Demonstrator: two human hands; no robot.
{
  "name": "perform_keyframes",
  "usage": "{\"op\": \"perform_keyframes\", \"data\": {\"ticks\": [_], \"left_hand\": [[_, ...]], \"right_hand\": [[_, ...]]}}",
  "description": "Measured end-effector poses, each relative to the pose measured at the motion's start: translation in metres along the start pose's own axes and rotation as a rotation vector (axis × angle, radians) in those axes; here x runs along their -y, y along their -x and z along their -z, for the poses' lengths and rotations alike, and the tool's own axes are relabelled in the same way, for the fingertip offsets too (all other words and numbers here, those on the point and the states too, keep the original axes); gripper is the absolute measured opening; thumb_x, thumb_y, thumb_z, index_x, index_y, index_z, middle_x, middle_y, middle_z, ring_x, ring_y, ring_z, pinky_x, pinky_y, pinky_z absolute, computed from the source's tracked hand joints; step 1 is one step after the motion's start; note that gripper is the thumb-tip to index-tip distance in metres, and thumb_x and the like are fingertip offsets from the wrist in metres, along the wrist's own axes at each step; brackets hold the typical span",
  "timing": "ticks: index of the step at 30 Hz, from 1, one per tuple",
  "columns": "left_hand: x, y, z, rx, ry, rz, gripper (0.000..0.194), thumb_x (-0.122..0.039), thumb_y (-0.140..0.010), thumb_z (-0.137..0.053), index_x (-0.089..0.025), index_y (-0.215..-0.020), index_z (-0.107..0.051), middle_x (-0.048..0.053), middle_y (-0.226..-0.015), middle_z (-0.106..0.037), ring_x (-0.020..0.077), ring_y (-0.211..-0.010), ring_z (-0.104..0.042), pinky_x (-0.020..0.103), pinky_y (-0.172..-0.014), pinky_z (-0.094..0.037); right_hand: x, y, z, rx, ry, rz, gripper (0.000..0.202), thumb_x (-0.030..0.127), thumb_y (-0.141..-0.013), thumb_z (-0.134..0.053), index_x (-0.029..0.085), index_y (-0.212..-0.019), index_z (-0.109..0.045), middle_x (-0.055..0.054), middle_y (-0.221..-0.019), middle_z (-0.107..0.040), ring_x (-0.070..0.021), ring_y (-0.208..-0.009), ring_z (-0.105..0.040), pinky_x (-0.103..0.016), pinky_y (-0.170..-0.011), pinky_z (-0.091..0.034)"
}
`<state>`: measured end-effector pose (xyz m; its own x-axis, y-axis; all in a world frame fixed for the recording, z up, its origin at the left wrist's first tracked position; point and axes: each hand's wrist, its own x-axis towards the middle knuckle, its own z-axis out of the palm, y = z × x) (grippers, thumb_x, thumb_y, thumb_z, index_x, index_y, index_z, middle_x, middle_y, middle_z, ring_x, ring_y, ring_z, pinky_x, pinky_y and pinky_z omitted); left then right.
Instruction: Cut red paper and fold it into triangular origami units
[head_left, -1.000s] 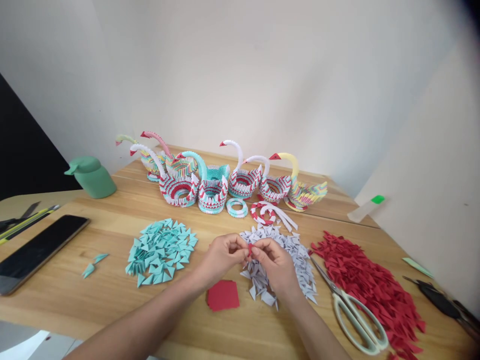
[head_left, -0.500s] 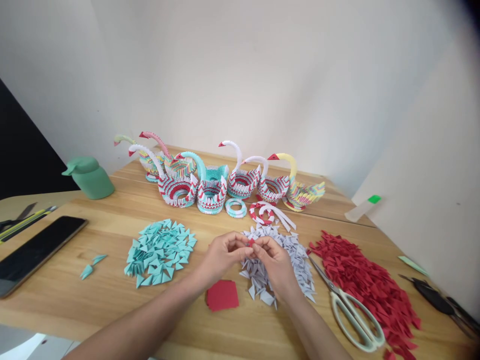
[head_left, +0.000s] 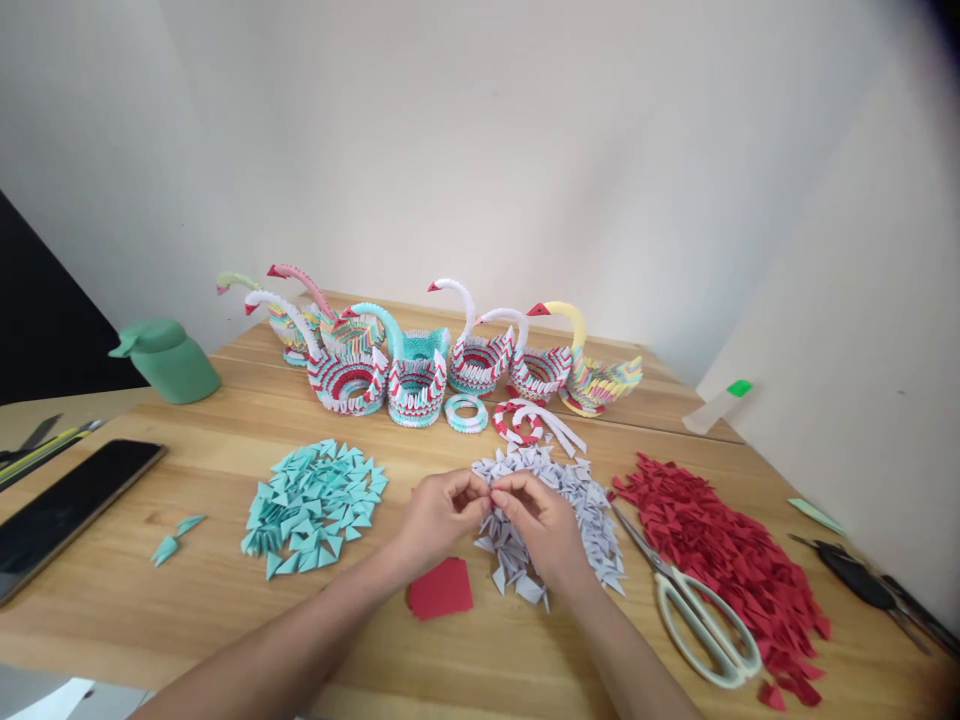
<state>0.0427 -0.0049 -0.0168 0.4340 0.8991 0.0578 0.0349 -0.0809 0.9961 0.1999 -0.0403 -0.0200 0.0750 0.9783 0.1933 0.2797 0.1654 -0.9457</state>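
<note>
My left hand [head_left: 437,518] and my right hand [head_left: 541,528] meet fingertip to fingertip above the wooden table [head_left: 225,590], pinching a tiny folded red paper piece that the fingers almost hide. They hover over the left edge of a heap of white folded paper triangles [head_left: 577,500]. A small stack of red paper squares [head_left: 442,590] lies just below the hands. A heap of teal triangles [head_left: 311,495] lies to the left and a heap of red triangles [head_left: 720,550] to the right.
Several paper swans [head_left: 420,355] stand in a row at the back, with two paper rings [head_left: 466,412] before them. Scissors [head_left: 694,615] lie right of the white heap. A phone [head_left: 67,510] and a green dispenser [head_left: 169,360] sit at left; dark tools [head_left: 862,585] at far right.
The view has shifted slightly, so everything sits a little lower and further left. The red piece showed between my fingertips earlier; now my fingers have closed over it.
</note>
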Motion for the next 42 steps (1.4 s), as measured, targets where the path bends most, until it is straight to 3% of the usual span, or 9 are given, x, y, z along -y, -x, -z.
{"op": "perform_keyframes", "data": {"ticks": [4, 8, 14, 17, 22, 30, 35, 39, 42], "left_hand": [[-0.003, 0.005, -0.007, -0.007, -0.038, -0.057, 0.009, -0.023, -0.074, -0.055, -0.015, -0.073, -0.058, -0.001, -0.064, -0.056, 0.0115, -0.06, -0.049, 0.021, -0.057, -0.038], [-0.001, 0.005, -0.008, 0.057, 0.028, -0.036, 0.014, -0.028, -0.078, -0.055, -0.015, -0.071, -0.058, 0.0, -0.063, -0.056, 0.012, -0.059, -0.049, 0.022, -0.058, -0.039], [-0.004, 0.005, -0.003, 0.078, -0.025, -0.064, 0.021, -0.029, -0.079, -0.058, -0.014, -0.064, -0.062, 0.001, -0.062, -0.059, 0.0123, -0.061, -0.05, 0.023, -0.059, -0.038], [-0.003, 0.005, -0.003, 0.078, -0.007, -0.027, 0.022, -0.03, -0.078, -0.059, -0.013, -0.064, -0.062, 0.0, -0.06, -0.058, 0.0115, -0.058, -0.049, 0.022, -0.057, -0.037], [0.004, 0.0, -0.003, 0.064, 0.153, 0.061, 0.024, -0.037, -0.072, -0.066, -0.014, -0.069, -0.063, -0.001, -0.06, -0.06, 0.0111, -0.055, -0.051, 0.022, -0.056, -0.04], [0.0, -0.004, 0.005, 0.023, 0.313, 0.152, 0.037, -0.048, -0.065, -0.074, -0.013, -0.065, -0.061, 0.001, -0.059, -0.063, 0.0095, -0.049, -0.052, 0.023, -0.054, -0.043], [0.0, -0.005, 0.004, 0.033, 0.345, 0.164, 0.041, -0.05, -0.06, -0.078, -0.012, -0.066, -0.062, 0.001, -0.059, -0.064, 0.0092, -0.049, -0.052, 0.023, -0.053, -0.042], [0.002, -0.005, 0.004, 0.032, 0.362, 0.173, 0.04, -0.048, -0.06, -0.079, -0.012, -0.066, -0.063, 0.001, -0.058, -0.064, 0.0092, -0.049, -0.053, 0.023, -0.054, -0.041], [0.003, -0.004, 0.006, 0.058, 0.441, 0.212, 0.036, -0.044, -0.065, -0.078, -0.011, -0.066, -0.064, 0.003, -0.06, -0.066, 0.0087, -0.049, -0.054, 0.022, -0.054, -0.041]], "right_hand": [[0.005, 0.001, 0.0, -0.022, 0.057, 0.046, 0.018, 0.034, -0.085, -0.059, 0.02, -0.074, -0.063, 0.001, -0.068, -0.062, -0.0155, -0.065, -0.056, -0.026, -0.063, -0.043], [0.008, 0.002, 0.0, -0.07, 0.023, 0.021, 0.02, 0.036, -0.084, -0.058, 0.02, -0.072, -0.059, 0.002, -0.065, -0.058, -0.0141, -0.06, -0.052, -0.025, -0.059, -0.041], [0.004, 0.001, 0.0, -0.042, -0.167, -0.069, 0.023, 0.039, -0.084, -0.061, 0.019, -0.073, -0.059, 0.003, -0.065, -0.056, -0.0138, -0.063, -0.052, -0.024, -0.061, -0.041], [0.003, 0.0, -0.001, -0.034, -0.223, -0.126, 0.025, 0.042, -0.082, -0.065, 0.019, -0.074, -0.061, 0.002, -0.065, -0.057, -0.014, -0.063, -0.053, -0.025, -0.062, -0.043], [0.007, -0.001, 0.001, -0.04, -0.117, -0.096, 0.024, 0.042, -0.078, -0.068, 0.019, -0.075, -0.067, -0.001, -0.069, -0.066, -0.0172, -0.067, -0.059, -0.028, -0.066, -0.047], [0.001, 0.0, 0.0, -0.016, -0.03, 0.002, 0.017, 0.035, -0.081, -0.066, 0.021, -0.09, -0.069, -0.004, -0.084, -0.072, -0.0206, -0.077, -0.065, -0.032, -0.073, -0.05], [-0.005, -0.001, -0.001, -0.058, -0.117, 0.036, 0.037, 0.031, -0.082, -0.065, 0.021, -0.117, -0.057, 0.0, -0.075, -0.067, -0.0166, -0.068, -0.062, -0.028, -0.065, -0.05], [-0.002, 0.0, 0.0, -0.027, 0.003, 0.078, 0.015, 0.03, -0.083, -0.064, 0.02, -0.094, -0.067, -0.003, -0.079, -0.069, -0.0185, -0.072, -0.064, -0.03, -0.068, -0.051], [0.002, 0.001, 0.002, -0.034, 0.13, 0.22, 0.01, 0.026, -0.085, -0.061, 0.023, -0.084, -0.07, -0.004, -0.081, -0.07, -0.02, -0.076, -0.065, -0.032, -0.072, -0.051]]}}
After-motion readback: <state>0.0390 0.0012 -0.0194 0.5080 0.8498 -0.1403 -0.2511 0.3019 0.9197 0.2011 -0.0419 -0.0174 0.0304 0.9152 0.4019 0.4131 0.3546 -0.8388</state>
